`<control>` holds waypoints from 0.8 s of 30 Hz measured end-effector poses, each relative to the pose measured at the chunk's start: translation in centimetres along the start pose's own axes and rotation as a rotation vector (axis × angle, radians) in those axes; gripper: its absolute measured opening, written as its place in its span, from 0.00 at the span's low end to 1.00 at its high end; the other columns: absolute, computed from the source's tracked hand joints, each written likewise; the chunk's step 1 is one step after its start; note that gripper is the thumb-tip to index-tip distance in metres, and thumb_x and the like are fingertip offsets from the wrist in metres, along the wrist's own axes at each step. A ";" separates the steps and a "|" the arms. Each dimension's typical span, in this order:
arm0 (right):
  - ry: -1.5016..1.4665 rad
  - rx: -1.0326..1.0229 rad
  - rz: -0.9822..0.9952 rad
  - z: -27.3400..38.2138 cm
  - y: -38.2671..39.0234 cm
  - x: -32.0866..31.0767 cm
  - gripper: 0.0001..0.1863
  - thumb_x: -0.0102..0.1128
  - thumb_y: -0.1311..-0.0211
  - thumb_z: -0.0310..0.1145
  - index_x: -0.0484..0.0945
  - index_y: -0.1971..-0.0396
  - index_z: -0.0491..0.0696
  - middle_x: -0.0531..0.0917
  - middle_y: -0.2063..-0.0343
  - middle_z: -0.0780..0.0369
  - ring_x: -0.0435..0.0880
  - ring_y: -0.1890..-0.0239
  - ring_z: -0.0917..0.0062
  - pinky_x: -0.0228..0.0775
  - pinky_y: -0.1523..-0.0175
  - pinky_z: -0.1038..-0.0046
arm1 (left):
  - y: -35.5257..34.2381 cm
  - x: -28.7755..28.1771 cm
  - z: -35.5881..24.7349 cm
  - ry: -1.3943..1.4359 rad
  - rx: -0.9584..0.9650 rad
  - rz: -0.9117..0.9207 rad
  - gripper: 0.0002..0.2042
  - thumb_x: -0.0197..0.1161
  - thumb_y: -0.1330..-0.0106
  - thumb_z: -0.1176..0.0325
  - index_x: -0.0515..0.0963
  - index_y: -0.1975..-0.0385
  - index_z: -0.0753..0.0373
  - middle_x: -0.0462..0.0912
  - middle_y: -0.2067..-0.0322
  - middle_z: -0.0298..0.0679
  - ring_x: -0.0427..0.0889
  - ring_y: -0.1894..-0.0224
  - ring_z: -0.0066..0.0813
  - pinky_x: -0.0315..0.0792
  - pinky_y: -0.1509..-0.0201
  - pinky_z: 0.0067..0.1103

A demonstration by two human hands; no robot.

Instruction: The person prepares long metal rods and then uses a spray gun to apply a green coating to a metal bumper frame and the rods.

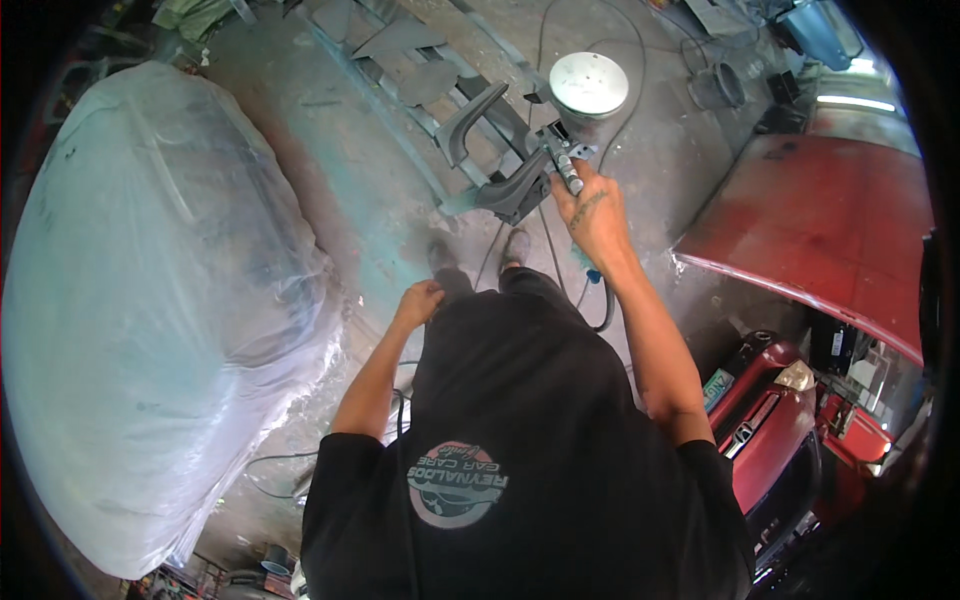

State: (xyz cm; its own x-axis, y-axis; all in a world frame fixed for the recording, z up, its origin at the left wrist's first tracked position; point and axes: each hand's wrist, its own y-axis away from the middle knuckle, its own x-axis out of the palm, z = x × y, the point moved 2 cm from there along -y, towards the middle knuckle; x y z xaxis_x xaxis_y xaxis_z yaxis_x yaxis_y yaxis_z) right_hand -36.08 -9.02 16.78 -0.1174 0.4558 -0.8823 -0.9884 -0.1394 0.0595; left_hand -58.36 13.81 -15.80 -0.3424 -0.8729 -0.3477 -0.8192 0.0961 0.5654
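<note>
My right hand [598, 215] is closed round the handle of a spray gun [563, 165] held out ahead of me. A round pale cup [588, 85] sits on top of the gun. Just beyond and left of it are dark grey curved trim parts [515, 190], with another handle-like part [470, 122] farther out, resting on a metal rack [390, 145]. Whether the gun touches them I cannot tell. Low by my left thigh, my left hand [421, 302] has its fingers curled in; what they hold, if anything, is hidden.
A large plastic-covered shape [170, 300] fills the left. Red body panel [815, 225] and red bumper [765, 440] are on the right. Hoses [640, 75] run over the concrete floor [340, 130], passing near my feet. A dark bucket [718, 87] stands far right.
</note>
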 end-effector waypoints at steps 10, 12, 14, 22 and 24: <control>-0.015 0.052 -0.071 0.3 0.8 -1.2 0.17 0.64 0.36 0.35 0.82 0.55 0.38 0.83 0.71 0.39 0.84 0.65 0.42 0.76 0.60 0.52 | -0.6 -1.4 1.1 0.007 -0.079 0.019 0.17 0.67 0.36 0.58 0.84 0.54 0.63 0.88 0.63 0.52 0.87 0.58 0.49 0.79 0.50 0.35; -0.024 0.058 -0.037 0.2 0.8 -1.0 0.17 0.64 0.36 0.36 0.82 0.55 0.38 0.83 0.70 0.39 0.84 0.65 0.41 0.76 0.60 0.53 | -0.7 -1.4 0.9 0.005 -0.073 0.028 0.17 0.67 0.37 0.58 0.84 0.54 0.63 0.88 0.63 0.52 0.87 0.58 0.49 0.79 0.50 0.35; -0.040 0.061 0.002 0.3 0.7 -0.7 0.17 0.64 0.36 0.36 0.82 0.54 0.38 0.83 0.70 0.39 0.84 0.65 0.41 0.76 0.60 0.53 | -0.7 -1.3 1.4 -0.001 -0.063 0.017 0.17 0.67 0.36 0.57 0.85 0.54 0.63 0.88 0.63 0.52 0.87 0.58 0.49 0.79 0.50 0.35; -0.090 0.076 -0.137 -0.6 0.9 -2.2 0.15 0.65 0.36 0.34 0.82 0.56 0.38 0.83 0.73 0.41 0.84 0.67 0.44 0.75 0.64 0.56 | -0.1 -1.1 2.2 -0.078 -0.018 -0.007 0.18 0.65 0.35 0.55 0.85 0.56 0.64 0.88 0.63 0.53 0.87 0.57 0.51 0.79 0.51 0.36; -0.084 0.102 -0.148 -0.9 1.0 -3.2 0.15 0.64 0.35 0.36 0.82 0.57 0.38 0.80 0.77 0.43 0.82 0.72 0.48 0.73 0.66 0.57 | 0.1 -1.1 2.2 -0.072 -0.035 0.012 0.18 0.65 0.35 0.55 0.85 0.57 0.65 0.88 0.63 0.54 0.87 0.57 0.51 0.79 0.51 0.36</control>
State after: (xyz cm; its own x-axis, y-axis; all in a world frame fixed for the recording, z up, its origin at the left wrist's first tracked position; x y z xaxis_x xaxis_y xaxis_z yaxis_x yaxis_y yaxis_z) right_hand -36.62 -11.37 19.28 0.0264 0.5374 -0.8429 -0.9996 0.0223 -0.0171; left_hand -59.07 15.83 -17.02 -0.3853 -0.8348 -0.3932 -0.7989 0.0886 0.5949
